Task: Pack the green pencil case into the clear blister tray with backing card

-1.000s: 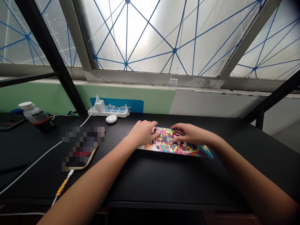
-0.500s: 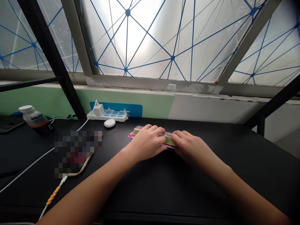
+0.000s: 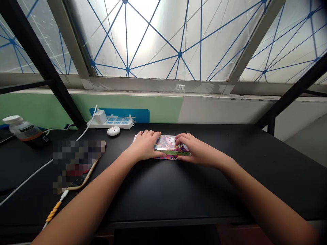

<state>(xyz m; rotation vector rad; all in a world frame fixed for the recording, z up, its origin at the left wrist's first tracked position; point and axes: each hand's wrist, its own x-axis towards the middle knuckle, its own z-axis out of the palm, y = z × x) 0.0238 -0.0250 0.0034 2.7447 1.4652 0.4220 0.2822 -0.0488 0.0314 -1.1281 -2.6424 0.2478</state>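
Note:
A flat, colourful box (image 3: 170, 142) with a cartoon face on its top and a green front edge lies on the black desk. Pink printed material shows under its near side, and I cannot tell whether it is part of the box. My left hand (image 3: 146, 144) grips the left end, thumb along the front edge and fingers over the top. At the other end my right hand (image 3: 192, 148) has its thumb at the front and its fingers curled on top. Both palms hide the box's ends.
On the black desk (image 3: 163, 194), a white power strip (image 3: 114, 121) and a round white case (image 3: 113, 131) stand near the wall. A blurred-out device (image 3: 79, 166) with a cable lies left of my forearm. A white-capped bottle (image 3: 25, 131) is at far left.
The box has tipped from showing mostly its green edge to lying with its cartoon top in view. My hands have moved apart towards its ends. The view has shifted slightly.

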